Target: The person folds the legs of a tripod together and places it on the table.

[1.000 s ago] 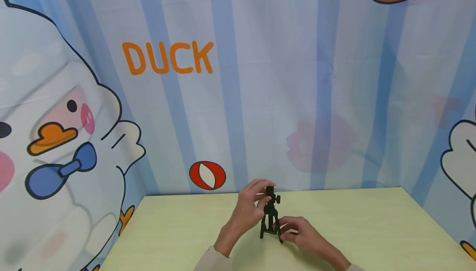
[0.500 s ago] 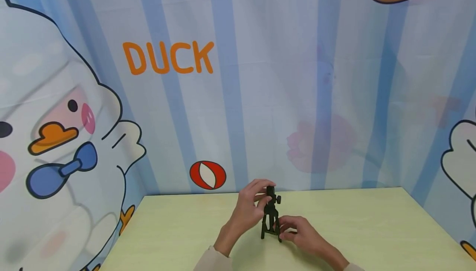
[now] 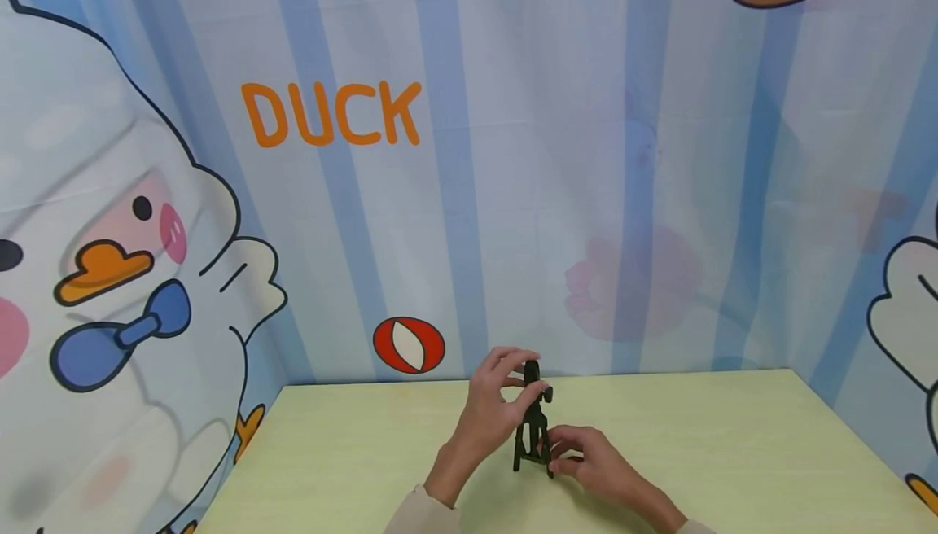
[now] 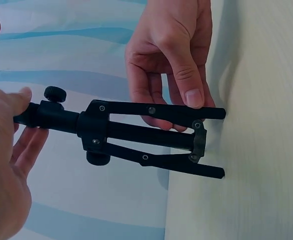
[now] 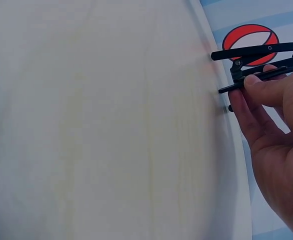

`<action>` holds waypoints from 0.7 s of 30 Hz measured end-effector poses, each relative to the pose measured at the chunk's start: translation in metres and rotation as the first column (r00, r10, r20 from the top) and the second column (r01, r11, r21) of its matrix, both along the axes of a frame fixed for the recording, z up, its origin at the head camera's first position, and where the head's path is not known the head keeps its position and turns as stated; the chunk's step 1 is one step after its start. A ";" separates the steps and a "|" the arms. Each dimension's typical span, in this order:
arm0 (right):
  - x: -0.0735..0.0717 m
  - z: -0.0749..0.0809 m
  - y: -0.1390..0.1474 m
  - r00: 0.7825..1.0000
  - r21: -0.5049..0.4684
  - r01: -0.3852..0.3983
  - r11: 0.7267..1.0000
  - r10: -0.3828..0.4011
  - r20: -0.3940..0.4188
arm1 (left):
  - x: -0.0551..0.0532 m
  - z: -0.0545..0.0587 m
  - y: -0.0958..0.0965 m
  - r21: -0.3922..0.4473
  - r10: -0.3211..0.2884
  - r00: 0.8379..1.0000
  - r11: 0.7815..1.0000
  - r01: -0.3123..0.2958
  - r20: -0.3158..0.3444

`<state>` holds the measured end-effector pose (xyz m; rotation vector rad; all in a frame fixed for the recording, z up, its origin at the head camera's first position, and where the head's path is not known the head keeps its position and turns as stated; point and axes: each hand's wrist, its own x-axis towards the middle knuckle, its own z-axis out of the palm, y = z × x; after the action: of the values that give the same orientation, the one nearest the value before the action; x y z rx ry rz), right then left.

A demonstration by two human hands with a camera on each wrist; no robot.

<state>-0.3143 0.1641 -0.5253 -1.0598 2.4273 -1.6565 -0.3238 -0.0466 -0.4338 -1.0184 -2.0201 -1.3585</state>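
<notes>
Head view shows me the black tripod (image 3: 534, 420) upright at the tabletop (image 3: 330, 453), my left grip (image 3: 491, 404) pinching its upper end, my right grip (image 3: 597, 461) pinching one leg (image 4: 126, 108), legs slightly apart, so I judge the leg adjustment partway, release left.

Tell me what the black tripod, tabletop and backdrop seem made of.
Black tripod: probably matte plastic or painted metal, its surface dull and even, with small pale rivets.
Tabletop: pale yellow, low-sheen wood or wood-look laminate, going by faint grain streaks.
Backdrop: likely matte printed fabric, judging by its soft folds and creases.
</notes>
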 end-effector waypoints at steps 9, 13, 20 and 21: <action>0.003 0.001 0.001 0.999 -0.014 -0.027 1.000 0.027 0.017 | 0.003 0.004 0.001 0.029 0.020 0.998 0.999 -0.018 -0.062; 0.002 0.000 0.003 0.999 0.015 0.009 1.000 -0.010 0.043 | 0.004 0.005 0.000 0.031 -0.004 0.999 1.000 0.006 -0.052; 0.003 -0.001 0.006 0.993 0.004 0.110 0.994 -0.110 0.034 | 0.003 0.004 -0.003 0.038 -0.032 0.999 0.999 0.033 -0.035; 0.004 -0.001 0.006 0.992 -0.006 0.122 0.992 -0.122 0.030 | 0.003 0.004 -0.003 0.040 -0.037 0.999 0.998 0.038 -0.028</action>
<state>-0.3107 0.1705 -0.5265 -0.8973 2.5162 -1.7035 -0.3204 -0.0497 -0.4299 -1.0566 -1.9554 -1.3917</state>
